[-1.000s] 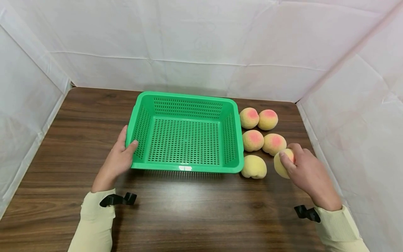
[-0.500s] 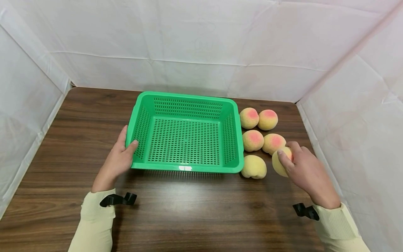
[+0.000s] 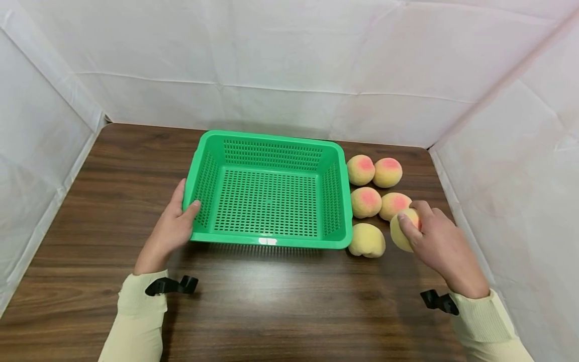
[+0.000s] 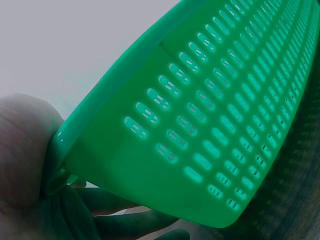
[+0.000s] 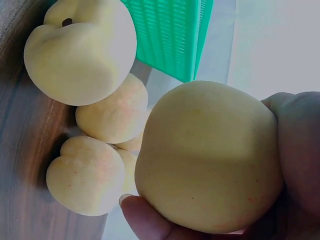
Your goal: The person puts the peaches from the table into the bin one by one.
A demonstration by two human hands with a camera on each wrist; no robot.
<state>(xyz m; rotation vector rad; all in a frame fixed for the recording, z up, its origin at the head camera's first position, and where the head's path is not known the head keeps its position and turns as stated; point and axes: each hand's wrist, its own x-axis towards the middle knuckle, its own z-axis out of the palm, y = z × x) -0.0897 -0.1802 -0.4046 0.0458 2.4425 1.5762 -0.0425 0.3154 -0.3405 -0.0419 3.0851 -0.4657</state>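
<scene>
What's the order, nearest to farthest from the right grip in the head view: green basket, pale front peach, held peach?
1. Held peach: inside the right grip.
2. Pale front peach: just left of the held one.
3. Green basket: farthest left.

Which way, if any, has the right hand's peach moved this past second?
Yes: in the head view, the held peach has shifted slightly left and up the picture, judged against the table.

Creased white sheeting (image 3: 280, 55), 3 sides; dark wood-grain table (image 3: 325, 317), pale glare (image 3: 264, 284).
</scene>
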